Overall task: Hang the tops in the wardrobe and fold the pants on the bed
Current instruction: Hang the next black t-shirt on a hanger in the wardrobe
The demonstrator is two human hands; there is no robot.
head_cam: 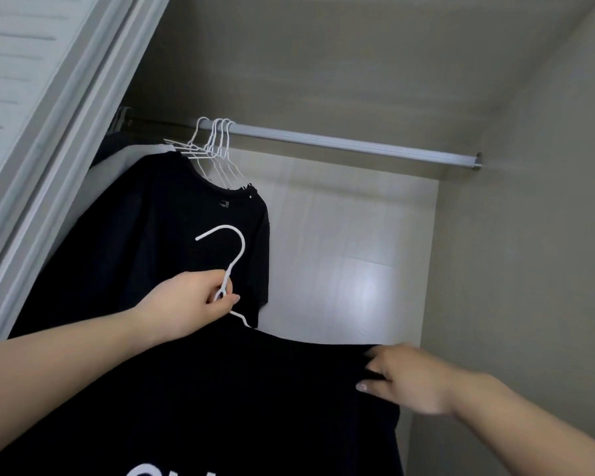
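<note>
Black top on its white hanger, held up below the wardrobe rail.

My left hand [200, 297] pinches the neck of the white hanger [236, 255] at frame centre, hook free and well below the rail [340, 142]. The black T-shirt [237, 400] drapes from it across the lower frame; my right hand [406, 379] grips its shoulder edge at lower right. Other black tops [172, 235] hang on white hangers at upper left.

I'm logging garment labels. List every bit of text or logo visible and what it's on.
Held black top: large white letters at the bottom edge of the picture, cut off; not readable.
Hung black top: small pale mark below the collar, too small to read.
Nothing else carries text.
</note>
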